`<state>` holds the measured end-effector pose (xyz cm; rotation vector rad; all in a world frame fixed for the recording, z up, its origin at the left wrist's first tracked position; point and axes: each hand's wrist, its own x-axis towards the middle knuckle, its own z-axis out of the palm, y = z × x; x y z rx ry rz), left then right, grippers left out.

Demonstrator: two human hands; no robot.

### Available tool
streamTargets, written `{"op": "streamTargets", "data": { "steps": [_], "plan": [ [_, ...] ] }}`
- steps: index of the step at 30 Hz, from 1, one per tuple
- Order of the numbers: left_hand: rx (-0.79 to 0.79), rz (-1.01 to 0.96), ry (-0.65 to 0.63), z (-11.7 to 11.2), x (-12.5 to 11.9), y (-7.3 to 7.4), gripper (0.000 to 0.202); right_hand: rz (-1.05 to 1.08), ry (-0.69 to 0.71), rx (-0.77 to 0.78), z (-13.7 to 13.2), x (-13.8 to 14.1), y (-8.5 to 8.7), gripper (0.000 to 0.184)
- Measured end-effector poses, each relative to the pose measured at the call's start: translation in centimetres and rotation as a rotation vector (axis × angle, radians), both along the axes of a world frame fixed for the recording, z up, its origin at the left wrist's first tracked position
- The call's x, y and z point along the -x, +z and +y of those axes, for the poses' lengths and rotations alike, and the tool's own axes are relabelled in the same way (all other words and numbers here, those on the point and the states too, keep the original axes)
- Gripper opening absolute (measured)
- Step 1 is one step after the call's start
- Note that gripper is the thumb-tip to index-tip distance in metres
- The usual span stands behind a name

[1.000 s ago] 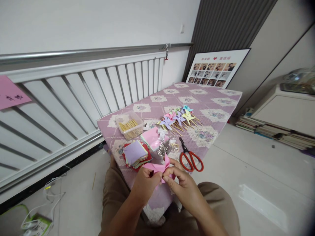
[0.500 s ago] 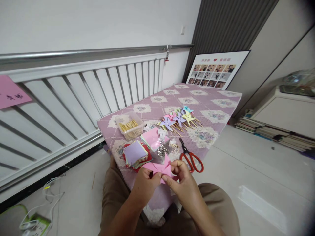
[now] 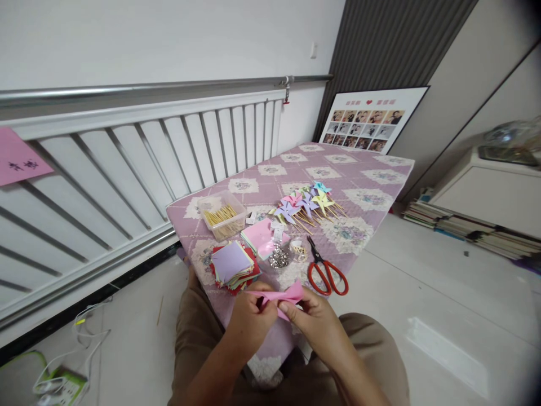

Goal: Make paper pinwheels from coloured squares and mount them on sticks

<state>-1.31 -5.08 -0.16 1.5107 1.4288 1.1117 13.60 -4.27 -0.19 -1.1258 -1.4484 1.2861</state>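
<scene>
A folded pink paper [image 3: 282,296] is pinched between both hands just above the near edge of the purple floral mattress [image 3: 363,169]. My left hand [image 3: 250,322] grips its left part with fingers closed. My right hand [image 3: 315,320] pinches its right part. Just beyond the hands lie a stack of coloured paper squares [image 3: 233,266], a pile of silver pins [image 3: 279,258] and red-handled scissors [image 3: 324,269].
Further back on the mattress are a clear box of wooden sticks [image 3: 222,219], a pink paper stack [image 3: 260,235] and several finished paper pinwheels [image 3: 305,204]. A white slatted rail [image 3: 127,163] runs along the left. A photo board [image 3: 367,119] leans at the far end. Books [image 3: 465,228] lie on the floor to the right.
The pink paper has been turned flatter and lower in my hands, now showing as a thin strip. Both hands have shifted slightly toward me.
</scene>
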Motion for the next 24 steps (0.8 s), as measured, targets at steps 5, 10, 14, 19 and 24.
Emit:
{"op": "streamTargets", "data": {
  "steps": [5,10,14,19,24],
  "plan": [
    [-0.045,0.039,0.020,-0.23,-0.18,-0.09,0.013,0.025,-0.013,0.018,-0.16,-0.07,0.01,0.019],
    [-0.075,0.089,0.027,-0.36,-0.18,-0.05,0.011,0.056,-0.002,0.028,-0.17,-0.05,-0.17,0.020],
    [-0.076,0.105,0.041,-0.41,-0.17,-0.06,0.009,0.063,-0.020,0.031,-0.15,-0.04,-0.24,0.024],
    [-0.064,0.123,0.043,-0.47,-0.25,0.05,0.011,0.065,-0.012,0.031,-0.16,-0.09,-0.19,0.023],
    [-0.076,0.111,0.061,-0.45,-0.30,-0.06,0.011,0.058,-0.013,0.028,-0.19,-0.13,-0.28,0.020]
  ]
}}
